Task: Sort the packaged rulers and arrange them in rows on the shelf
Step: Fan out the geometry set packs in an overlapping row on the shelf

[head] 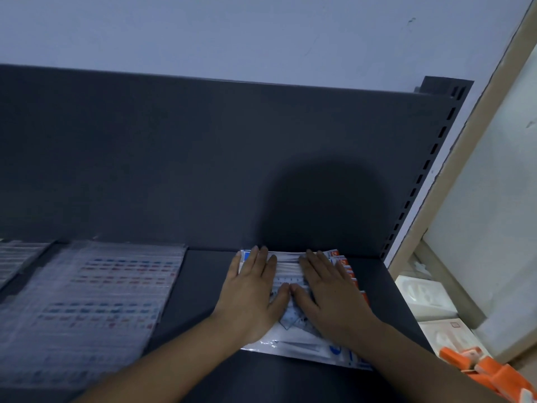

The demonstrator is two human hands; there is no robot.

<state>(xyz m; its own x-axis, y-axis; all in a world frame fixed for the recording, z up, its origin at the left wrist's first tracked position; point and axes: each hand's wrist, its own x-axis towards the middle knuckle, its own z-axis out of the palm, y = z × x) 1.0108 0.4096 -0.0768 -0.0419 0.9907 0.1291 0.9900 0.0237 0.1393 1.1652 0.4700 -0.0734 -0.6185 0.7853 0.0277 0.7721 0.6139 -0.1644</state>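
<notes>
A fanned stack of packaged rulers (302, 344) in clear wrappers with blue and orange print lies on the dark shelf (203, 286), close to its back panel. My left hand (251, 295) presses flat on the stack's left half, fingers straight. My right hand (328, 292) presses flat on the right half, its thumb tip meeting the left thumb. A wide row of overlapping packaged rulers (96, 301) covers the shelf's left part, with another pile of rulers (17, 257) at the far left edge.
The dark back panel (203, 158) rises right behind the stack. A slotted upright (427, 164) closes the shelf's right end. Beyond it, lower down, are white boxes (427, 295) and orange packaged items (491, 373). A bare strip of shelf separates the two ruler groups.
</notes>
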